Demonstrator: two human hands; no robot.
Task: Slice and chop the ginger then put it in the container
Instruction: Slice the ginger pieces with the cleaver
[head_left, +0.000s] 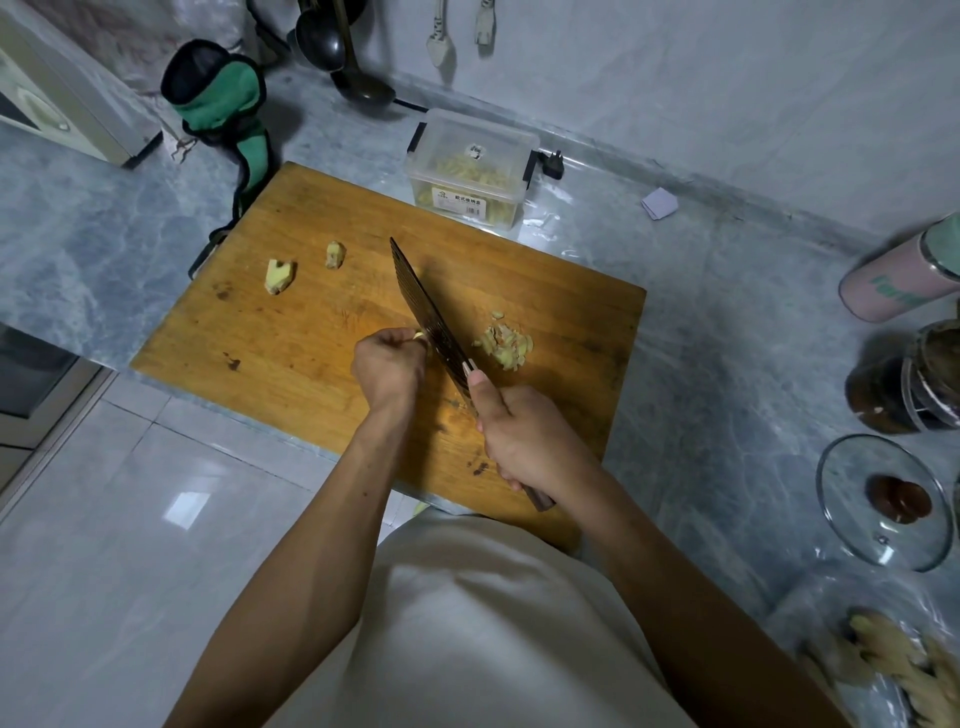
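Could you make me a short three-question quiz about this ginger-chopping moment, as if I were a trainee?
1. True or false: the right hand grips the knife.
2. How many uncut ginger pieces lie at the board's far left? A) two B) five
3. Where is the pile of sliced ginger relative to the blade?

Key: 1 true. 2 A. 3 To the blade's right, on the cutting board; the left hand holds a ginger piece on the other side, and the clear container stands beyond the board.
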